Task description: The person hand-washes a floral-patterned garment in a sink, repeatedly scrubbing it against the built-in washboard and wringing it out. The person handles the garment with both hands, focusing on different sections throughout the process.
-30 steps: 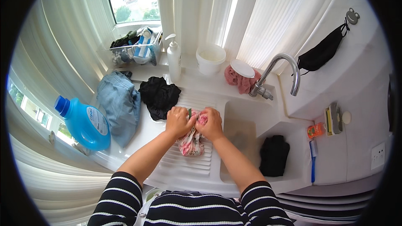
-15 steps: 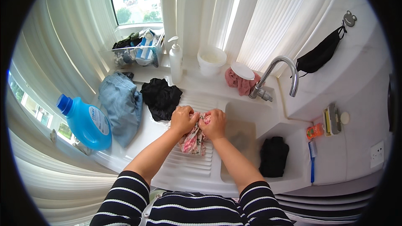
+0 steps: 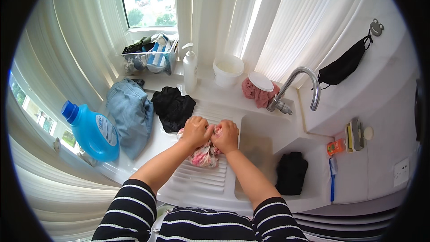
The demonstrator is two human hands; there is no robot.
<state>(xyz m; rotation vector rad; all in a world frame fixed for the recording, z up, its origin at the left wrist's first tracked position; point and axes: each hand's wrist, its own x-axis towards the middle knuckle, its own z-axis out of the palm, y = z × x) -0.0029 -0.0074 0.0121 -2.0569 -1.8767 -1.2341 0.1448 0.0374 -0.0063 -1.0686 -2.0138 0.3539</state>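
A bunched floral cloth [image 3: 204,157], white with pink, lies on the ribbed washboard [image 3: 204,180] of the white sink unit. My left hand [image 3: 197,131] is closed on its left part, and my right hand [image 3: 225,135] grips it on the right. The two fists almost touch, and the cloth's lower end spreads out below them. Just beyond my left hand sits a crumpled black garment [image 3: 173,109]. To the right of my right hand is the sink basin [image 3: 255,125] with cloudy water in it.
Light blue denim [image 3: 130,116] and a blue detergent bottle [image 3: 94,132] stand left. Behind are a pump bottle [image 3: 190,69], white tub [image 3: 228,72], pink cloth [image 3: 257,93] and faucet [image 3: 311,80]. Right are folded black cloth [image 3: 291,173] and a blue brush [image 3: 333,179].
Both hands keep their hold on the floral cloth. They have shifted only slightly, and the cloth between them looks more bunched. The whole view has moved a little.
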